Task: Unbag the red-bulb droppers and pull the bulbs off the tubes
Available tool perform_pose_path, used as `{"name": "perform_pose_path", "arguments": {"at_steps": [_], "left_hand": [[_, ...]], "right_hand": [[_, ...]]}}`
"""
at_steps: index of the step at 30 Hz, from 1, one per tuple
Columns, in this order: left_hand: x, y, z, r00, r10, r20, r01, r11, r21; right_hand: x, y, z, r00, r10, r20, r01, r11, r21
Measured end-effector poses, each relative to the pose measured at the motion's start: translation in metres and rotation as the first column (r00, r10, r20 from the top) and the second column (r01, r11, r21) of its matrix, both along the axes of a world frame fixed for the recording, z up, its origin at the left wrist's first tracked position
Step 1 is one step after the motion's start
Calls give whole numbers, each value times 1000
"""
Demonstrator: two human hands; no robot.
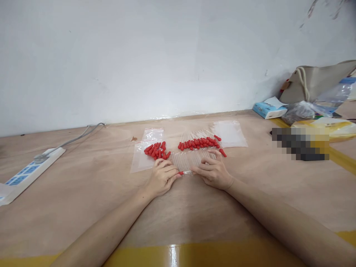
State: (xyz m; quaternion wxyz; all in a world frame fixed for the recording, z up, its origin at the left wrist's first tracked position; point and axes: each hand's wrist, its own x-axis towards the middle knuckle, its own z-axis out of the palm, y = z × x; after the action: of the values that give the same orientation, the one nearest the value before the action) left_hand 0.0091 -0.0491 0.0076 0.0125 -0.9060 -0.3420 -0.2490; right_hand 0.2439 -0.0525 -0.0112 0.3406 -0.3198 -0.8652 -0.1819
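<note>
My left hand [161,177] is closed in a pinch on a small red rubber cap [181,172] at the end of a clear glass tube [187,172]. My right hand [213,171] holds the other end of that tube, with its fingers resting over a row of bare glass tubes [187,159] lying on the wooden table [83,193]. A heap of loose red caps [156,150] lies on a clear plastic bag [138,160] just beyond my left hand. Behind the bare tubes lies a row of tubes fitted with red caps [198,142].
Empty clear zip bags [230,133] lie at the back right, another [153,134] at the back left. A white power strip [26,173] with its cable sits far left. A tissue box [269,108], a canvas bag [319,79] and plastic bags crowd the right corner. Yellow tape [178,256] edges the table.
</note>
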Motion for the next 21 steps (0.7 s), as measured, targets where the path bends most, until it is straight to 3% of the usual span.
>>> {"name": "perform_pose_path", "arguments": {"at_steps": [7, 14, 17, 21], "left_hand": [[-2, -2, 3, 1000, -20, 7, 21, 1000, -19], [-9, 0, 5, 999, -27, 41, 30, 997, -74], [-23, 4, 2, 988, 101, 117, -95, 994, -59], [-38, 7, -3, 958, 204, 204, -188, 978, -94]], "right_hand": [[0, -3, 4, 1000, 26, 15, -28, 992, 124], [6, -6, 2, 1000, -9, 14, 7, 990, 139], [15, 0, 3, 987, -116, -108, 132, 979, 154], [13, 10, 3, 926, -317, -203, 317, 948, -33]]}}
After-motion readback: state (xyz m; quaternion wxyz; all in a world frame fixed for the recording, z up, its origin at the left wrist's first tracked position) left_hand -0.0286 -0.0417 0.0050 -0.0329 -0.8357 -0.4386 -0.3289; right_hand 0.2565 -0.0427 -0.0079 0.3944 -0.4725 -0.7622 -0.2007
